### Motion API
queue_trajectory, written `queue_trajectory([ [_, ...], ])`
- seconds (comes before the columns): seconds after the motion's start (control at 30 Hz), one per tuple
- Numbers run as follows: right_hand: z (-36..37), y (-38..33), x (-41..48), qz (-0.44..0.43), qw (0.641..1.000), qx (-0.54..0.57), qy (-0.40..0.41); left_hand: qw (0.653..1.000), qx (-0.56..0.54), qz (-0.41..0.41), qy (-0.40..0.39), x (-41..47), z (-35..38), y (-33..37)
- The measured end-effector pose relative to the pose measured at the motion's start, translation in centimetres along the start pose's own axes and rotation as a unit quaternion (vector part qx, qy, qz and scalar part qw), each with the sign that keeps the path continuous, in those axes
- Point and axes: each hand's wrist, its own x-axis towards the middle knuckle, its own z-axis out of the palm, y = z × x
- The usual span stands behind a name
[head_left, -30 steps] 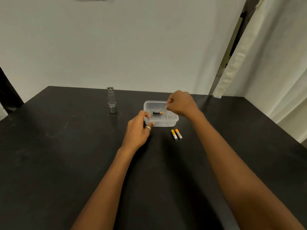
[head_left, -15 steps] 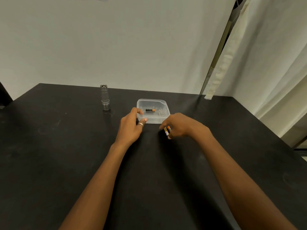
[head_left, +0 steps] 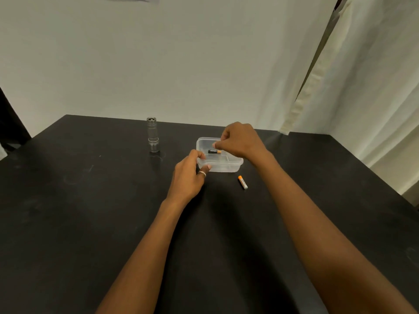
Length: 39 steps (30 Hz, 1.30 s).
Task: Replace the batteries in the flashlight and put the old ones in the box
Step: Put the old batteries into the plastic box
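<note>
A clear plastic box [head_left: 229, 166] sits mid-table with a black-and-orange battery [head_left: 214, 151] lying inside. My left hand [head_left: 189, 177], a ring on one finger, grips the box's near-left corner. My right hand [head_left: 241, 140] hovers over the box with its fingers pinched. A pale tip shows at the fingertips, so it seems to hold a small battery that is mostly hidden. One orange-and-white battery [head_left: 242, 182] lies on the table just in front of the box's right corner. The silver flashlight [head_left: 153, 135] stands upright to the left of the box, away from both hands.
The black table [head_left: 90, 211] ends at a pale wall behind. A cream curtain [head_left: 362, 87] hangs at the right, close to the table's far right corner. Both forearms stretch across the middle of the table.
My right hand went from over the box down to the two batteries in front of it, then rose back over the box. Only one battery remains there. The left hand stayed on the box.
</note>
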Motion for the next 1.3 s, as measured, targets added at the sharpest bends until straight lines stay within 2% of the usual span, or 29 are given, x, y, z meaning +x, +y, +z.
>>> queue_trajectory([
  [0.13, 2.8, -0.8, 2.4, 0.044, 0.994, -0.08, -0.063, 1.0, -0.004, 0.005, -0.003, -0.1, 0.0, 0.0],
  [0.33, 4.7, -0.8, 3.7, 0.062, 0.989, -0.117, -0.066, 1.0, -0.009, 0.015, -0.001, -0.2, 0.1, 0.0],
  [0.5, 3.7, -0.2, 3.9, 0.068, 0.991, -0.104, -0.045, 1.0, -0.003, 0.017, -0.001, -0.1, 0.1, 0.0],
  [0.7, -1.1, 1.7, 0.4, 0.098, 0.995, -0.019, 0.016, 1.0, 0.007, 0.006, 0.0, -0.1, 0.1, 0.1],
  [1.0, -0.5, 4.1, -7.2, 0.158, 0.985, -0.045, -0.062, 1.0, 0.018, -0.003, -0.007, -0.1, 0.1, 0.0],
  [1.2, 2.1, 3.9, -7.8, 0.149, 0.983, -0.093, -0.05, 1.0, 0.015, -0.01, -0.012, -0.2, 0.1, 0.0],
  [1.3, 0.9, 3.7, -7.6, 0.128, 0.983, -0.105, -0.075, 1.0, 0.014, -0.015, -0.013, -0.1, 0.0, 0.1],
])
